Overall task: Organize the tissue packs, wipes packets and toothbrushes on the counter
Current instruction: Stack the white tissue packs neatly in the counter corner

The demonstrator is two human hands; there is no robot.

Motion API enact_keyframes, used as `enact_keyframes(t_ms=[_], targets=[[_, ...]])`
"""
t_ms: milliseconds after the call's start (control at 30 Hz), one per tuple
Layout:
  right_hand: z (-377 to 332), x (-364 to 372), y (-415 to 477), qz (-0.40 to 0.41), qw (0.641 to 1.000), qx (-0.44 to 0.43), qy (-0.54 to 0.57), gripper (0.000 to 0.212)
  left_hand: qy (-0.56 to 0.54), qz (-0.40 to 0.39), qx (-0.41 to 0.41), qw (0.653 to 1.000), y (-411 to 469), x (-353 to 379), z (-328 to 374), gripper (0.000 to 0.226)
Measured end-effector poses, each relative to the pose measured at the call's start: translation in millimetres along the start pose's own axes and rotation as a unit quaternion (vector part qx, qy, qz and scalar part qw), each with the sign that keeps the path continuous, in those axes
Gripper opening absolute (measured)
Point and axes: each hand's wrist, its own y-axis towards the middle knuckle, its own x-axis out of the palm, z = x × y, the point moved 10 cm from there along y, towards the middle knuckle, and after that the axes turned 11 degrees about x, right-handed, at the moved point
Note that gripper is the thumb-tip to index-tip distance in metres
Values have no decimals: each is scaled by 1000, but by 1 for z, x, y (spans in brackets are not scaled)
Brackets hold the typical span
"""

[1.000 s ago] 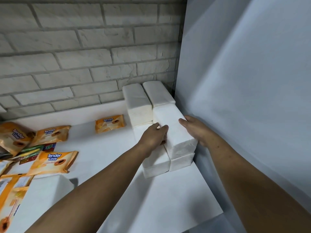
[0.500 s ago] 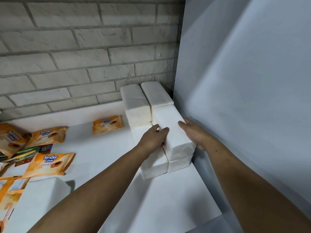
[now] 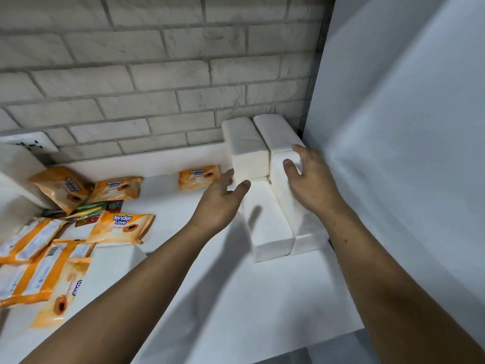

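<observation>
Head view: tissue packs sit stacked in the counter's right rear corner. At the stack, left hand and right hand are spread loose, gripping nothing. The packs look light, soft and squashable, so they are best clasped across the long sides.

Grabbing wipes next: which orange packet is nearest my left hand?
The lone packet beside the tissue stack, by your left hand; the rest cluster farther left.

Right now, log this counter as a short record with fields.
left hand: open, fingers spread, beside the tissue packs
right hand: open, over the pack nearest the side wall; contact unclear
tissue packs: stacked in the corner, by the brick wall
wipes packets: orange, scattered at left
toothbrushes: packaged, among the wipes packets
counter: white
</observation>
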Motion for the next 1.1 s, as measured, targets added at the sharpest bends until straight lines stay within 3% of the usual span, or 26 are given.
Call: enact_keyframes(t_ms=[267,500,633,767,1100], targets=[[-75,117,-84,-83,995,-27,38,56,123,52,-15,991,-58,-113,-49,66],[-92,240,-167,-266,959,80,48,73,222,41,-83,971,-108,-182,-115,73],[-97,289,-208,-323,935,133,54,82,272,10,-114,955,-130,-204,-145,77],[-98,315,-235,-340,919,188,74,98,243,-22,-144,959,-148,-214,-172,80],[-93,310,-245,-328,911,225,112,48,182,-63,-99,976,-148,-206,-170,58]])
